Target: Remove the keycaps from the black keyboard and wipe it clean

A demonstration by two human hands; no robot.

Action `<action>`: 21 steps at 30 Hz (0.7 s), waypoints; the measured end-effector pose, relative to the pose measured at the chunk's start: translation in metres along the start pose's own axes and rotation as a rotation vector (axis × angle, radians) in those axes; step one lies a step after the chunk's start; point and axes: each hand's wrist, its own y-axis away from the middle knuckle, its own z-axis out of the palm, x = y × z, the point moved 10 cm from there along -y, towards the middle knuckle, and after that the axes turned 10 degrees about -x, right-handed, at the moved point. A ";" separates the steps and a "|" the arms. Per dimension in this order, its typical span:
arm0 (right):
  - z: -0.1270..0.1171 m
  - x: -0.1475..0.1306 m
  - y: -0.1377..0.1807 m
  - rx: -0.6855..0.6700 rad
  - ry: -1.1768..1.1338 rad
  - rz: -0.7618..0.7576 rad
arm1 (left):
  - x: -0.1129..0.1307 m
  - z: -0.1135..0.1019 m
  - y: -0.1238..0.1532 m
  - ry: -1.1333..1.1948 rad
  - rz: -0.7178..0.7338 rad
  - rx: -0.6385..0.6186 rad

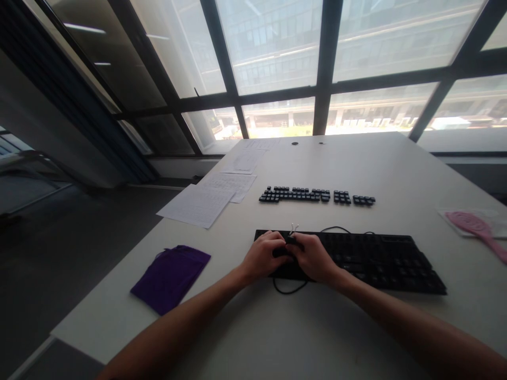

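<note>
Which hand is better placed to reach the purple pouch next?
Probably the left hand: the purple pouch lies on that side, nearer it than the right hand. Both hands are over the keyboard.

Near the left edge of a white bench, a purple cloth pouch, lying flat. Farther back on the same side, white paper sheets, partly overlapping. At far right, a pink hairbrush on a clear plastic bag. Beyond, dark-framed windows facing a pale building. To the left, a dark blue curtain and grey floor.
</note>
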 end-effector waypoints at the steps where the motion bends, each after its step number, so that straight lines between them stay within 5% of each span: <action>1: -0.002 0.005 -0.001 0.008 -0.051 0.032 | -0.002 0.000 0.000 0.019 -0.001 0.006; 21: -0.015 0.021 -0.001 0.160 -0.307 0.116 | 0.013 -0.016 0.014 0.072 0.173 0.228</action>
